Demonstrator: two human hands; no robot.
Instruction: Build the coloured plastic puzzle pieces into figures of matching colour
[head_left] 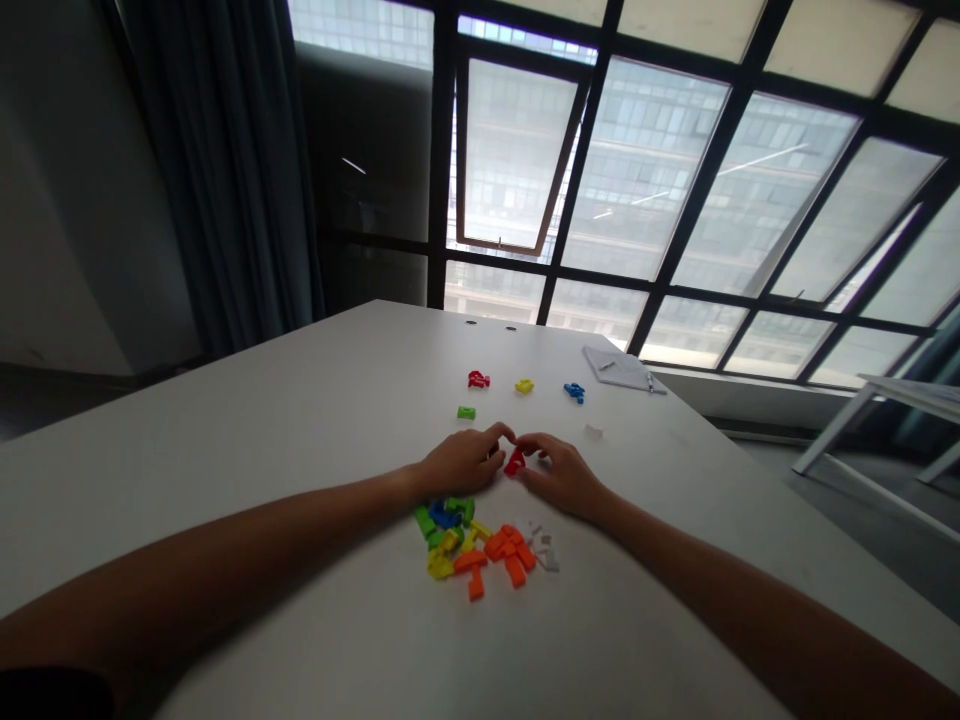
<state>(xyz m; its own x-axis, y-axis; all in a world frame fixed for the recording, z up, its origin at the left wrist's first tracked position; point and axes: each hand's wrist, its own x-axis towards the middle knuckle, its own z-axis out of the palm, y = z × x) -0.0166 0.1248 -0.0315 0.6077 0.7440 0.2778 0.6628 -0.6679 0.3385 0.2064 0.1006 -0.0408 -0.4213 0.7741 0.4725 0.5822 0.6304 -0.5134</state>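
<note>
Between my two hands is a small red plastic piece (514,461), angular and a little like a letter A. My right hand (564,478) pinches it from the right with thumb and forefinger. Just to its left, my left hand (463,460) is curved over the table, thumb and forefinger apart; whether it touches the piece is unclear. Below the hands lies a pile of loose plastic pieces: green pieces (425,521), a blue piece (445,516), yellow pieces (441,563), orange pieces (510,548) and white pieces (546,553).
Beyond my hands on the white table (315,410) sit a red cluster (478,380), a yellow piece (524,386), a blue cluster (574,391), a green piece (466,412) and a white piece (593,431). Paper sheets (622,368) with pens lie at the far right edge.
</note>
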